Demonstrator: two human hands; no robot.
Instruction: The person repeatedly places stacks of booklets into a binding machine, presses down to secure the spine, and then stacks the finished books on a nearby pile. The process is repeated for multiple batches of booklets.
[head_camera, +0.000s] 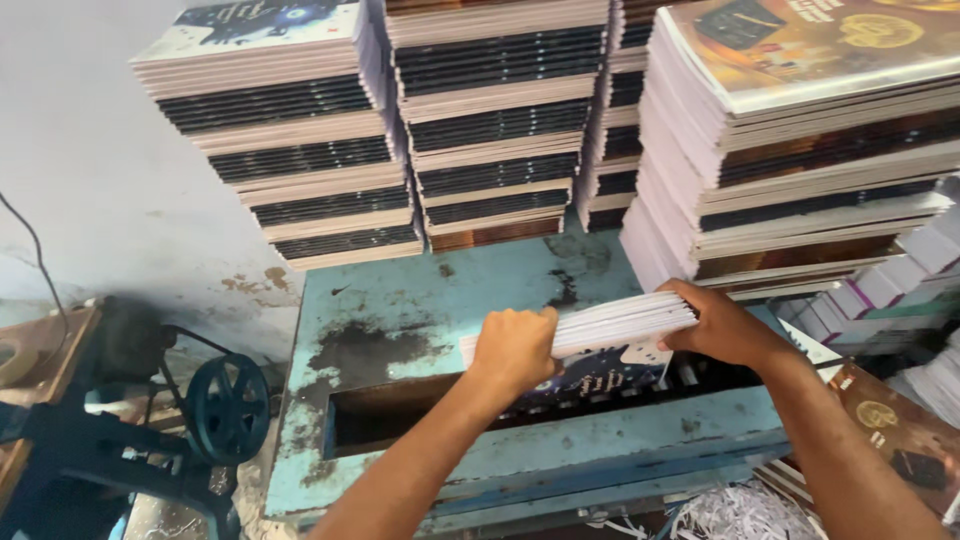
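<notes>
Paper bundle (600, 325) (both hands gripping)

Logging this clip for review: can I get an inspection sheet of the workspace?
Surface: worn blue metal machine table, paint chipped, long slot in it.
Job's things: bundle of booklets held on edge over the slot.
Clutter: tall booklet stacks behind; paper shreds below.
Grippers: left hand and right hand clasp the bundle's ends.
Cables: thin wire along the wall.
Surroundings: dark wheel on a machine at left; stained wall.
</notes>
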